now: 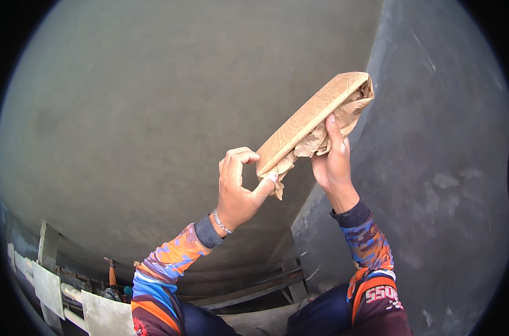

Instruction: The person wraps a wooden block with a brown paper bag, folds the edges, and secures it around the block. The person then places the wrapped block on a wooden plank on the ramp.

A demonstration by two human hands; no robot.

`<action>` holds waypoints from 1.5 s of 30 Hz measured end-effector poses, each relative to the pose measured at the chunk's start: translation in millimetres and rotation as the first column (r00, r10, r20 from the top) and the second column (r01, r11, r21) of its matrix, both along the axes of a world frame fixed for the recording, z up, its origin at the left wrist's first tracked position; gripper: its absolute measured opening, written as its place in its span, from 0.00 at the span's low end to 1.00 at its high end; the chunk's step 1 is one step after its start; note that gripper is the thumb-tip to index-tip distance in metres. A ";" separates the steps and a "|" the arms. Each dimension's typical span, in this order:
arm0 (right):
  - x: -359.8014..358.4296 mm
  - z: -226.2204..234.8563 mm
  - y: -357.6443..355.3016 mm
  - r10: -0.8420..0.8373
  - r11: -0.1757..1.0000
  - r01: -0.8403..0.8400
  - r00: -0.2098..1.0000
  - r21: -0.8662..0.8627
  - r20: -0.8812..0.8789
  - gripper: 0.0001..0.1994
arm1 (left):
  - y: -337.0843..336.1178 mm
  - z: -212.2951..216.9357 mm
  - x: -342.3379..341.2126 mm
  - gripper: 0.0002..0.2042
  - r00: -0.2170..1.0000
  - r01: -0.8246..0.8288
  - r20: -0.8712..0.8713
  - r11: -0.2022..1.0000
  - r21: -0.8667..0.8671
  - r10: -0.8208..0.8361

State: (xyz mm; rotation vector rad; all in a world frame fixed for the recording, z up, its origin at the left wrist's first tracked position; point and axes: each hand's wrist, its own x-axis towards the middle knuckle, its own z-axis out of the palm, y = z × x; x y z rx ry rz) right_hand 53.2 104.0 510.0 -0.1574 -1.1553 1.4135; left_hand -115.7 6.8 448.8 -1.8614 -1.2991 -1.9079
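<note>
A long, boxy bundle of brown paper (309, 122) is held up at a slant in front of me, its far end pointing to the upper right. Its upper side is smooth and flat, while crumpled, torn-looking paper hangs along the underside; what lies inside is hidden. Around the near lower-left end, my left hand (237, 193) is curled, its thumb on the loose paper and its index fingertip at the edge. Farther along, my right hand (335, 162) grips the bundle from below, with the thumb pressed on the creased paper.
A large, smooth grey surface (153, 112) spreads behind the bundle, and a darker grey one (428, 185) meets it on the right. Pale boards (106, 311) and rails stand at the lower left. Beyond them shows another person's orange sleeve (112, 276). Beams (254, 291) cross below.
</note>
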 end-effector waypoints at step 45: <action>40.3 -129.0 158.4 -0.982 0.136 0.460 -0.053 0.877 0.180 0.46 | 12.4 -163.8 92.8 0.05 0.814 0.327 -0.351 0.865 -0.380 -0.463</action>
